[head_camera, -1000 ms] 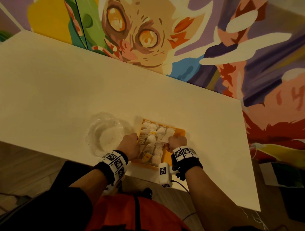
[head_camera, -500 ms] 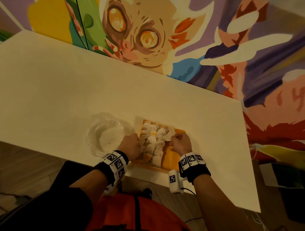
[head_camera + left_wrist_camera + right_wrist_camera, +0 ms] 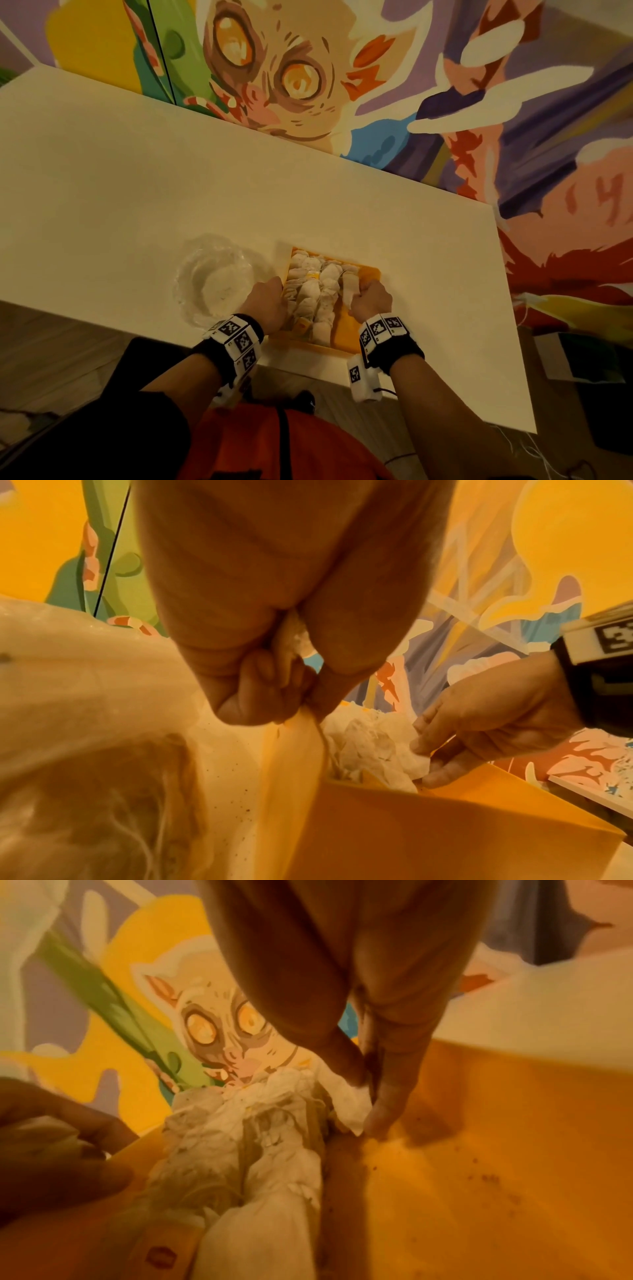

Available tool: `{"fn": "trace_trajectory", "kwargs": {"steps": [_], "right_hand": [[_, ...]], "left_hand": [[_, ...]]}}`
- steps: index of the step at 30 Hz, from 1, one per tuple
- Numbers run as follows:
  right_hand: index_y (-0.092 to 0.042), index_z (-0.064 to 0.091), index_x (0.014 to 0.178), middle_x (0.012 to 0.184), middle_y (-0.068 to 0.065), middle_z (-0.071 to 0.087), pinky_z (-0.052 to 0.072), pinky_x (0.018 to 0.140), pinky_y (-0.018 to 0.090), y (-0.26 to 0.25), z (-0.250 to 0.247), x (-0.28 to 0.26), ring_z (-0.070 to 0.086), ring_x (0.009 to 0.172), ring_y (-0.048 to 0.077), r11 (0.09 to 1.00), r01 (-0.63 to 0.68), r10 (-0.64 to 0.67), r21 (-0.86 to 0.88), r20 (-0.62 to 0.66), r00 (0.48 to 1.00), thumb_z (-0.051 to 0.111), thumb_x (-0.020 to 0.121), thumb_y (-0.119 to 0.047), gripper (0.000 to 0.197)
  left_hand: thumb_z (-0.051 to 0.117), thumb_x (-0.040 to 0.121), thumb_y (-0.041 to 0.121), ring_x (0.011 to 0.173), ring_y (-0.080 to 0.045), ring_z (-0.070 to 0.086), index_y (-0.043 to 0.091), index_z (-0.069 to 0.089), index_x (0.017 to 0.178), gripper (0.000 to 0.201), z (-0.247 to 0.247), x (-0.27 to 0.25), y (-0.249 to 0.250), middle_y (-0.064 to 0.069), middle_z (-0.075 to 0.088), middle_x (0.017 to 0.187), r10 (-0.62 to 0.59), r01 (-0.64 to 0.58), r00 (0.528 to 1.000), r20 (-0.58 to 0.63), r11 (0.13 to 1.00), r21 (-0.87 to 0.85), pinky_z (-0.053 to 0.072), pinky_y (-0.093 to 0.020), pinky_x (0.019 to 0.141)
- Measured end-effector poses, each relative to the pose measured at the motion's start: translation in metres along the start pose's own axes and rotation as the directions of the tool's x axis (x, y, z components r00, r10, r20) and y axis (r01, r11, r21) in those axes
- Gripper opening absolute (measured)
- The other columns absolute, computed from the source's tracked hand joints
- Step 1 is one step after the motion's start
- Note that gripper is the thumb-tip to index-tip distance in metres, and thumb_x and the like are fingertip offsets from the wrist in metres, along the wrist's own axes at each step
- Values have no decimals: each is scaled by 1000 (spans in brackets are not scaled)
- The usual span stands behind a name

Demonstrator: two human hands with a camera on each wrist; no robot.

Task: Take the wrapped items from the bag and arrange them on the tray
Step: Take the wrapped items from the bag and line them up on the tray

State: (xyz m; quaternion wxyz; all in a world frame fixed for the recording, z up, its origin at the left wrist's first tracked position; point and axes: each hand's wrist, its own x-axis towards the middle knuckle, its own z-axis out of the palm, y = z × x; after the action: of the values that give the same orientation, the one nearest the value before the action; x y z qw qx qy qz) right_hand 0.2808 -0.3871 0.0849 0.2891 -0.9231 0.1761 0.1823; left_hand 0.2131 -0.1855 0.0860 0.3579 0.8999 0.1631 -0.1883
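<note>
An orange tray (image 3: 368,274) sits near the table's front edge with several white wrapped items (image 3: 318,291) in rows on its left part. My left hand (image 3: 267,301) rests at the tray's left rim, its fingers (image 3: 260,685) curled round a white wrapped item (image 3: 44,1134). My right hand (image 3: 371,299) is over the tray's right part. Thumb and finger (image 3: 383,1112) pinch another wrapped item (image 3: 346,1102) low against the right side of the rows. The clear plastic bag (image 3: 212,277) lies crumpled just left of the tray.
The white table (image 3: 171,178) runs back to a painted wall (image 3: 308,78). Its front edge is just behind my wrists and its right edge lies beyond the tray. Dark crumbs dot the tray's bare orange floor (image 3: 486,1177). Papers lie on the floor (image 3: 582,359) at the right.
My right hand lifted a wrapped item at the tray's right side and has lowered it against the rows. The left hand has stayed at the tray's left rim.
</note>
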Motion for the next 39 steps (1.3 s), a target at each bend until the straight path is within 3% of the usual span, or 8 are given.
{"fn": "trace_trajectory", "kwargs": {"steps": [4,11,19,23,27,31,35,39], "right_hand": [[-10,56,120,118,14,63,43,77,29,-6,0,-1,59,109,34,995,-53,53,84,2,999,61,88,-17,32],[-7,58,115,108,16,67,55,81,40,7,30,28,65,96,35,865,-204,210,458,38,977,58,75,-27,44],[1,34,135,124,32,51,52,89,48,-20,5,-4,58,109,42,414,-280,216,866,205,955,41,97,-1,39],[-2,38,117,120,31,48,49,96,53,-25,-1,-11,57,100,42,322,-260,194,910,205,959,42,98,2,20],[-5,41,117,117,26,50,50,94,52,-22,1,-11,59,105,44,383,-254,204,888,187,961,40,94,9,26],[-8,53,108,99,11,63,53,56,14,-14,6,-11,65,74,19,706,-224,217,672,97,971,61,87,-3,24],[-9,60,111,93,13,70,59,78,44,-4,17,-2,70,80,30,862,-171,159,477,66,985,56,77,-28,40],[-9,56,119,112,14,66,50,81,32,-5,9,-11,63,103,34,954,-103,107,281,0,994,51,95,-21,27]], "left_hand": [[53,95,23,86,-33,65,5,51,115,28,0,-3,0,-20,63,103,3,-3,1000,-4,1000,-13,57,-42,72],[52,94,25,84,-33,65,7,51,114,27,-1,-6,0,-19,64,100,5,-6,1000,-2,1000,-31,57,-44,73],[50,94,23,84,-32,65,9,50,113,23,-1,-6,2,-18,63,103,-1,1,1000,11,1000,-5,57,-43,73],[49,95,23,84,-31,65,9,50,113,22,-1,-5,1,-17,63,103,1,-1,1000,11,1000,-9,58,-44,74],[49,95,22,83,-31,65,9,50,112,21,0,-6,1,-18,63,101,1,-1,1000,5,1000,-15,57,-44,74],[50,96,23,86,-33,65,7,49,115,25,0,-6,1,-19,63,102,4,-4,1000,4,1000,-11,56,-45,76],[53,94,25,83,-34,65,6,50,113,27,-1,-7,1,-20,64,99,17,-17,1000,1,999,-27,56,-46,74],[54,93,24,83,-35,65,6,50,112,26,-1,-7,0,-21,64,99,26,-25,1000,5,999,-33,56,-46,73]]}}
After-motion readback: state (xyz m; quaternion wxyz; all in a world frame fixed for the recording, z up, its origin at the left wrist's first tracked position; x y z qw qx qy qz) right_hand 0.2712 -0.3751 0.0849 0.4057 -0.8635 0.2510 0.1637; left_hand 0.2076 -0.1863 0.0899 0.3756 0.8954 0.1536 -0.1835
